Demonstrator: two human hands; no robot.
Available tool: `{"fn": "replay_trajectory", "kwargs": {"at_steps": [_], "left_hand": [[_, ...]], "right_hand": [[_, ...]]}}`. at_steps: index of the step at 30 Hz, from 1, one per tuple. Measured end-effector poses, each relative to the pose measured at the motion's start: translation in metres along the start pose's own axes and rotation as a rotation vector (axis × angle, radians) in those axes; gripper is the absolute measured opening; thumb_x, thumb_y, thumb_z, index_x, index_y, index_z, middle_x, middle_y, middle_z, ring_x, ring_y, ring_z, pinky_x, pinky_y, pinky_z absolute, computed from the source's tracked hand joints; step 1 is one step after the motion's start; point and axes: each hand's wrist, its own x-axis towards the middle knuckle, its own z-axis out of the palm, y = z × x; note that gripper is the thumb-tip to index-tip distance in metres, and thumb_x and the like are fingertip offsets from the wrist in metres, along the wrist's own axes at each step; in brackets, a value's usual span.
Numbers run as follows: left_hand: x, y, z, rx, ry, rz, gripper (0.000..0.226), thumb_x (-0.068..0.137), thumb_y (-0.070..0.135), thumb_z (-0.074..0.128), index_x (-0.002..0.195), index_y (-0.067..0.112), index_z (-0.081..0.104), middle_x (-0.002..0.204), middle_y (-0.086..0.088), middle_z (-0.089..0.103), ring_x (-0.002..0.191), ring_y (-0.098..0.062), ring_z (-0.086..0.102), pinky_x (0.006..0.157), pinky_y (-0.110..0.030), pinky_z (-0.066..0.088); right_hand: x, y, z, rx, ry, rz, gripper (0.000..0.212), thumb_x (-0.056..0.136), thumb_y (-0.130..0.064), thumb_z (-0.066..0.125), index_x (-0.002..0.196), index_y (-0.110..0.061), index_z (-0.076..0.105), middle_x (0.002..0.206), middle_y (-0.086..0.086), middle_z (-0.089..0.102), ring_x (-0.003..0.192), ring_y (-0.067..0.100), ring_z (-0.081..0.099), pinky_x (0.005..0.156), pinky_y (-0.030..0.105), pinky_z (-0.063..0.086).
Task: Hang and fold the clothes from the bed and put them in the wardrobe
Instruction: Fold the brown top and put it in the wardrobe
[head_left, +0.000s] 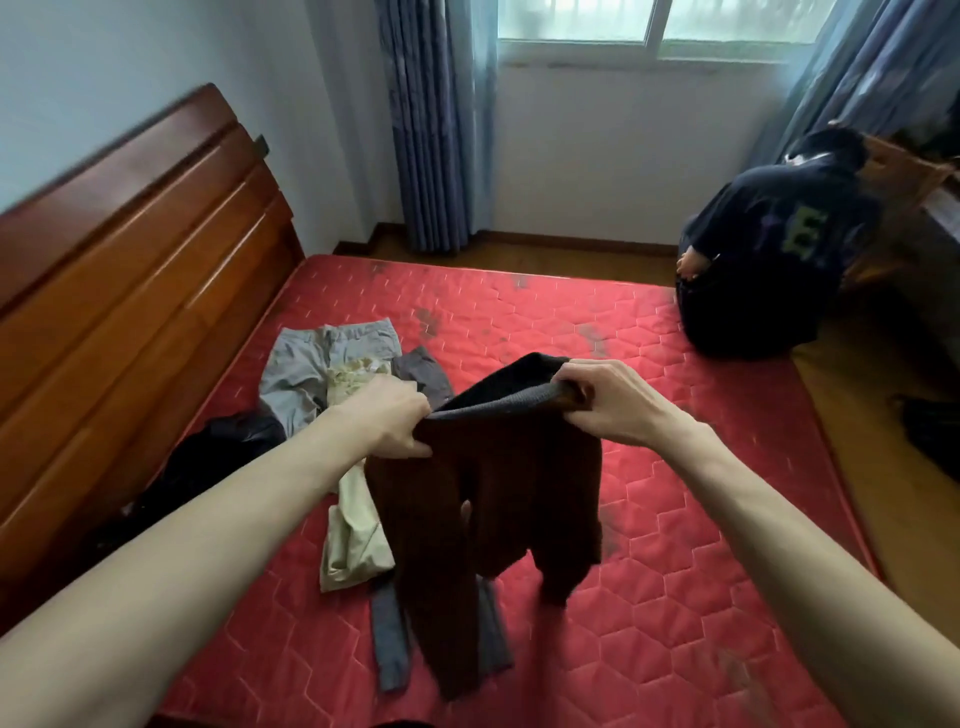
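Here, both hands hold a pair of dark brown fleecy trousers (483, 499) up by the waistband above the red quilted mattress (649, 519). Left hand (387, 421) pinches the waistband's left end, fingers curled round the cloth; right hand (597, 397) grips the right end, thumb and fingers closed on it. Legs hang free, hems just over the bed.

Risks, as judged: the hanging legs look uneven, so a fold made mid-air would likely come out crooked. Lowering them straight down would drop them onto the grey garment (389, 639) and cream trousers (356, 525) beneath, tangling the lot. A loose pinch could let one end slip.

Room: open mattress to the right and toward the foot, good for laying flat. Left is crowded — light grey trousers (306, 369), a black heap (208, 462), then the wooden headboard (130, 270). A person in dark clothing (769, 249) crouches beyond the far right corner. Wardrobe not in view.
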Motion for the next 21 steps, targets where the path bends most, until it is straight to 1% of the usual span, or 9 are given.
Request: {"fn": "replay_trajectory", "kwargs": {"at_steps": [2,4,6,9,12,14,16,19,21], "left_hand": [[-0.008,-0.004,0.003,0.087,-0.042,-0.016,0.047,0.088,0.058,0.066,0.116,0.021,0.069,0.122,-0.001,0.066,0.116,-0.025,0.064,0.088,-0.036,0.050],[-0.014,-0.007,0.004,0.137,-0.019,-0.054,0.045,0.090,0.050,0.068,0.122,0.018,0.063,0.127,-0.002,0.065,0.120,-0.025,0.062,0.089,-0.036,0.049],[-0.018,-0.009,0.007,0.109,0.020,-0.117,0.050,0.090,0.047,0.070,0.125,0.016,0.053,0.125,-0.006,0.067,0.117,-0.028,0.065,0.088,-0.037,0.050],[-0.019,-0.009,0.008,0.069,0.056,-0.163,0.058,0.089,0.046,0.071,0.129,0.015,0.042,0.121,-0.008,0.069,0.113,-0.030,0.068,0.085,-0.039,0.052],[-0.019,-0.012,0.005,0.097,0.049,-0.199,0.045,0.091,0.046,0.069,0.126,0.018,0.058,0.121,-0.008,0.069,0.114,-0.029,0.067,0.087,-0.037,0.052],[-0.022,-0.016,0.002,0.037,0.060,-0.249,0.035,0.093,0.040,0.068,0.120,0.018,0.066,0.120,-0.008,0.069,0.116,-0.029,0.065,0.087,-0.037,0.052],[-0.025,-0.022,0.004,-0.082,0.162,-0.296,0.028,0.092,0.033,0.070,0.115,0.018,0.069,0.114,-0.006,0.069,0.115,-0.028,0.062,0.085,-0.039,0.053],[-0.026,-0.035,0.005,-0.395,0.327,-0.344,0.009,0.089,0.024,0.072,0.089,0.019,0.065,0.101,-0.004,0.054,0.107,-0.025,0.053,0.080,-0.042,0.053],[-0.024,-0.047,0.008,-0.705,0.381,-0.364,0.026,0.086,0.015,0.074,0.071,0.015,0.052,0.089,-0.009,0.053,0.090,-0.028,0.055,0.075,-0.044,0.050]], "right_hand": [[-0.003,-0.001,-0.004,-0.154,-0.100,-0.025,0.018,0.075,-0.023,0.069,0.087,-0.025,0.056,0.077,-0.016,0.054,0.066,0.009,0.050,0.057,0.020,0.037],[-0.009,0.003,-0.004,-0.267,-0.154,0.010,0.020,0.081,-0.025,0.070,0.086,-0.026,0.050,0.079,-0.013,0.057,0.068,0.013,0.054,0.057,0.025,0.040],[-0.014,0.008,-0.002,-0.374,-0.198,0.056,0.019,0.087,-0.023,0.066,0.086,-0.022,0.048,0.083,-0.008,0.060,0.072,0.019,0.058,0.060,0.032,0.042],[-0.022,0.012,0.005,-0.466,-0.210,0.087,0.016,0.092,-0.025,0.063,0.088,-0.020,0.048,0.086,-0.008,0.058,0.077,0.019,0.058,0.061,0.031,0.038],[-0.022,0.011,0.003,-0.485,-0.097,0.004,0.014,0.089,-0.027,0.068,0.092,-0.018,0.058,0.096,-0.006,0.054,0.091,0.017,0.053,0.066,0.028,0.041],[-0.019,0.008,0.000,-0.449,-0.030,-0.114,0.011,0.083,-0.022,0.074,0.088,-0.015,0.066,0.107,-0.005,0.056,0.103,0.017,0.049,0.082,0.029,0.045],[-0.017,-0.004,-0.002,-0.297,-0.041,-0.168,0.007,0.081,-0.012,0.073,0.082,-0.015,0.066,0.110,-0.006,0.060,0.111,0.014,0.050,0.093,0.027,0.044],[-0.016,-0.021,-0.002,-0.048,-0.083,-0.059,0.019,0.078,0.002,0.062,0.071,-0.014,0.053,0.078,-0.006,0.058,0.074,0.007,0.051,0.068,0.026,0.043],[-0.017,-0.024,-0.003,0.031,-0.083,0.043,0.020,0.078,0.003,0.059,0.067,-0.010,0.048,0.063,-0.005,0.049,0.059,0.008,0.042,0.058,0.031,0.037]]}}
